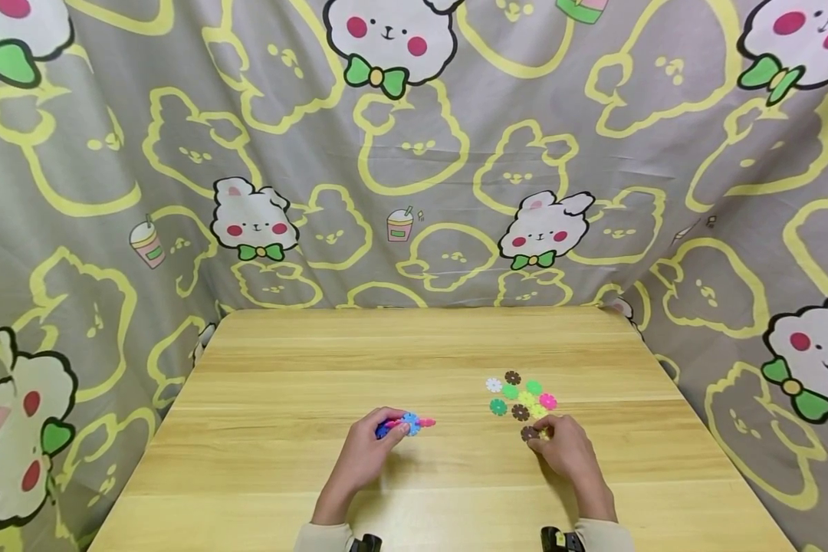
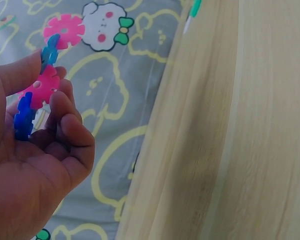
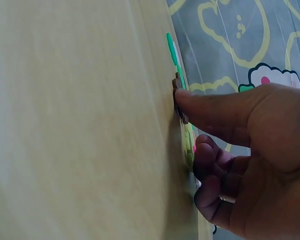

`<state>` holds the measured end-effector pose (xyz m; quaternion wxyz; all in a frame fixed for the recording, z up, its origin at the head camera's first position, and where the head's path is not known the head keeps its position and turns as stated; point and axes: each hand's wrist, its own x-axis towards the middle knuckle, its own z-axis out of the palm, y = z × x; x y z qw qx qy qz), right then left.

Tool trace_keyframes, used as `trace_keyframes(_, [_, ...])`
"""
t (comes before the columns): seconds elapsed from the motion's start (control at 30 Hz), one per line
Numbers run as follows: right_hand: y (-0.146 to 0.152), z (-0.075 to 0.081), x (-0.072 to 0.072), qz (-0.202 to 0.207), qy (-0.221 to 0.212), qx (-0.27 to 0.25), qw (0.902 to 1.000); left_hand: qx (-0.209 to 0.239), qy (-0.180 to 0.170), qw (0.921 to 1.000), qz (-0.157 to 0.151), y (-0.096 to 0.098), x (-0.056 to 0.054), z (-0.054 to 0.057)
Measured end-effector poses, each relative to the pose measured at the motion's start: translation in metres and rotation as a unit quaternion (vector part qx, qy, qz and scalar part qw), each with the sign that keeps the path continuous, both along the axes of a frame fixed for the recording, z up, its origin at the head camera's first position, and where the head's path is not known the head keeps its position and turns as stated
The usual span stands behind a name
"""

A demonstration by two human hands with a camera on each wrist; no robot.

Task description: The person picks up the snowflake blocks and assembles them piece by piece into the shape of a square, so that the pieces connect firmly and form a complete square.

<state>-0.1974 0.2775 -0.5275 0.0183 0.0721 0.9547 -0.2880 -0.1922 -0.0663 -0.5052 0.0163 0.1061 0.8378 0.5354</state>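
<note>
My left hand (image 1: 367,448) grips a short chain of interlocked plastic snowflake discs above the table. In the left wrist view the chain alternates between pink discs (image 2: 65,31) and blue discs (image 2: 24,117), with thumb and curled fingers around it. On the right, my right hand (image 1: 570,451) is low over the tabletop, pinching a brown snowflake disc (image 1: 528,434) at its edge. The right wrist view has the thumb against this brown disc (image 3: 179,100), seen nearly edge-on. A yellow disc (image 1: 546,434) is partly hidden under the right fingers.
Just beyond the right hand lies a loose group of snowflake discs: white (image 1: 493,385), brown (image 1: 513,377), green (image 1: 533,387), teal (image 1: 498,407), yellow (image 1: 527,399) and pink (image 1: 548,401). The wooden table (image 1: 283,368) ends at a patterned curtain (image 1: 414,153).
</note>
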Motion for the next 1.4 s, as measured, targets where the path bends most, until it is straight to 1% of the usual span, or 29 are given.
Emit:
trace_keyframes(0.13, [-0.002,0.001,0.0,0.009,-0.001,-0.005,0.9999,-0.003,0.002,1.0,0.001,0.0,-0.001,-0.001])
trace_keyframes(0.27, [-0.005,0.001,0.001,0.018,-0.003,-0.021,0.9996,-0.002,0.002,1.0,0.0,-0.001,-0.001,-0.001])
trace_keyframes(0.53, [-0.017,0.002,-0.001,0.02,-0.009,-0.091,0.9957,-0.002,-0.003,1.0,-0.003,-0.001,0.0,-0.001])
trace_keyframes(0.67, [-0.028,0.005,-0.002,0.025,0.001,-0.124,0.992,-0.003,-0.007,1.0,-0.003,-0.001,-0.001,-0.001])
trace_keyframes(0.77, [-0.038,0.008,-0.002,0.028,0.013,-0.162,0.9864,-0.005,-0.006,1.0,-0.004,-0.001,-0.002,-0.002])
trace_keyframes(0.93, [-0.057,0.016,0.0,0.041,0.03,-0.221,0.9739,-0.001,-0.001,1.0,-0.002,-0.003,-0.002,-0.001])
trace_keyframes(1.07, [-0.072,0.023,0.002,0.058,0.034,-0.268,0.961,0.0,0.002,1.0,-0.001,-0.003,-0.002,-0.001])
trace_keyframes(1.23, [-0.091,0.031,0.005,0.091,0.018,-0.322,0.9422,-0.003,0.004,1.0,-0.003,-0.003,-0.001,-0.001])
trace_keyframes(1.3, [-0.097,0.033,0.005,0.104,0.01,-0.334,0.9368,-0.001,0.004,1.0,-0.003,-0.003,-0.001,-0.001])
trace_keyframes(1.4, [-0.104,0.034,0.005,0.121,0.007,-0.344,0.9312,0.003,0.003,1.0,-0.001,-0.002,-0.001,-0.001])
